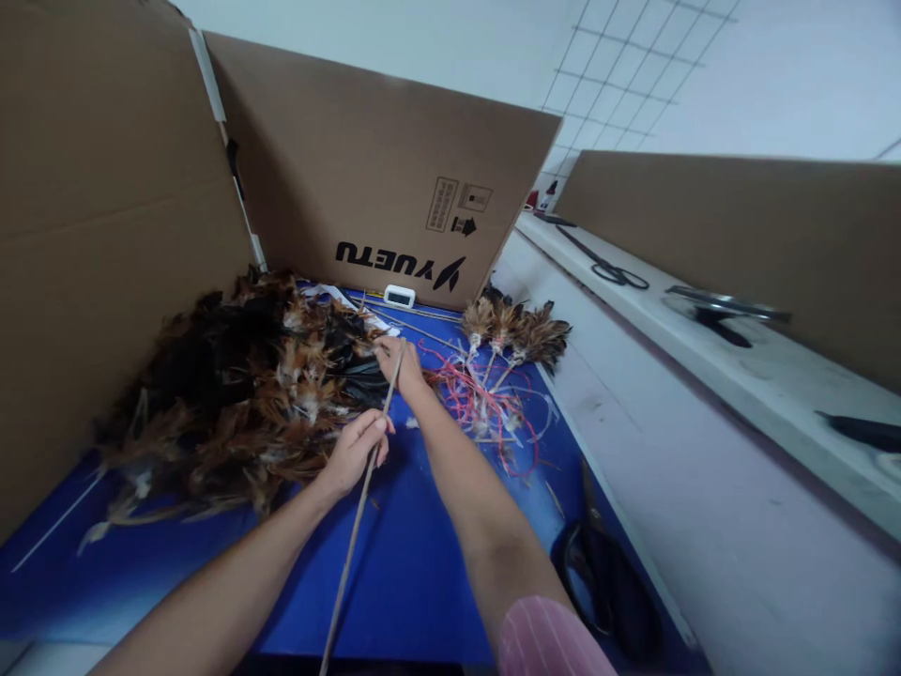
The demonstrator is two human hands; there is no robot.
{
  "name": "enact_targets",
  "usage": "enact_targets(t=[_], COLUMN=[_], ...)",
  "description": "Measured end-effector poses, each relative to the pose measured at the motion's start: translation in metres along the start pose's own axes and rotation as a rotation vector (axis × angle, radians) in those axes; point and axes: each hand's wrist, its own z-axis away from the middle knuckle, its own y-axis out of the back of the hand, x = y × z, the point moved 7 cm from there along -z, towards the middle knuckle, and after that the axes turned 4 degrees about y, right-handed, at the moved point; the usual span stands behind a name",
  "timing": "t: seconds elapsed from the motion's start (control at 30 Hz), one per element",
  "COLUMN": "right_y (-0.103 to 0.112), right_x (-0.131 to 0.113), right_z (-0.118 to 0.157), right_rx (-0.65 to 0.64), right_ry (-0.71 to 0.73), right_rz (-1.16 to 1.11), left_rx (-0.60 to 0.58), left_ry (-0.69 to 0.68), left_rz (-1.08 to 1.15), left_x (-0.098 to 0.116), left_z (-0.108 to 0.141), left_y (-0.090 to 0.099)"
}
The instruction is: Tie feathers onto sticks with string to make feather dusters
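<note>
A long thin stick (357, 526) slants up from the near edge over the blue table. My left hand (358, 451) is closed around its upper part. Near the stick's top end, my right hand (401, 364) has its fingers pinched together beside the feathers; what they hold is too small to make out. A big heap of brown and black feathers (232, 385) lies to the left of both hands. To the right are feather bunches (517, 329) and a tangle of pink string (485, 404).
Cardboard panels (338, 160) stand behind and left of the blue table (422, 563). A small white digital device (400, 297) sits at the back. Scissors (609, 268) lie on the right ledge (746, 366). A dark object (612, 582) is at the near right.
</note>
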Motion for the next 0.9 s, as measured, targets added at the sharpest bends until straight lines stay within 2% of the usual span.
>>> enact_targets(t=[0.07,0.13,0.2,0.27,0.33,0.43,0.5,0.7,0.83,0.9], right_y=[0.013,0.017,0.004,-0.017,-0.032,-0.030,-0.015,0.053,0.093,0.108], right_x=[0.007,0.004,-0.007,-0.018,-0.021,-0.016,-0.011,0.021,0.039,0.043], right_z=[0.005,0.013,0.021,0.028,0.033,0.035,0.035,0.041,0.056,0.066], right_rx=[0.087,0.127,0.040,-0.124,-0.231,-0.262,-0.229,-0.056,0.046,0.056], right_ry=[-0.053,-0.017,0.113,0.215,0.218,0.177,0.162,0.065,0.041,0.052], right_rz=[0.055,0.084,0.064,0.051,0.084,0.110,0.094,0.067,0.103,0.124], left_rx=[-0.011,-0.001,0.010,0.020,0.024,0.029,0.034,0.078,0.131,0.173], left_ry=[-0.007,-0.016,-0.025,-0.034,-0.039,-0.035,-0.026,-0.001,0.001,0.020], left_rz=[0.007,0.009,-0.006,-0.020,-0.031,-0.038,-0.024,0.048,0.158,0.239], left_x=[0.000,0.001,0.002,0.003,0.004,0.004,0.003,0.003,0.009,0.012], left_z=[0.000,0.001,0.002,0.003,0.003,0.003,0.003,0.002,0.002,0.001], left_y=[-0.001,0.000,0.001,0.002,0.003,0.005,0.007,0.006,0.011,0.017])
